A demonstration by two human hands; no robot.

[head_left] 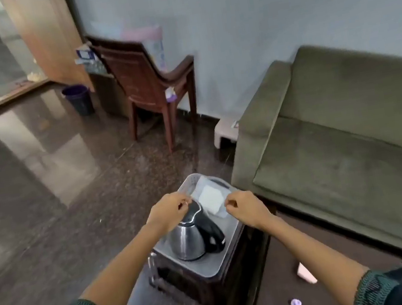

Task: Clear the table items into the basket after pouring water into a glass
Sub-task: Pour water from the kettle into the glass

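A pale plastic basket [192, 180] stands at the far end of the small dark table [191, 295]. Over it lies a white packet [211, 198] in clear wrap. My left hand [170, 212] pinches the packet's left corner. My right hand [246, 208] pinches its right edge. Just in front of the hands, a steel kettle [188, 242] with a black lid and handle stands upright on a grey tray [213, 267]. The kettle partly hides the near rim of the basket.
A green sofa [352, 143] runs along the right, close to the table. A purple-capped bottle [296, 304] and a pink object [306, 273] lie at the bottom right. A brown chair [145, 81], a dark bin [78, 99] and a small stool [225, 132] stand farther back.
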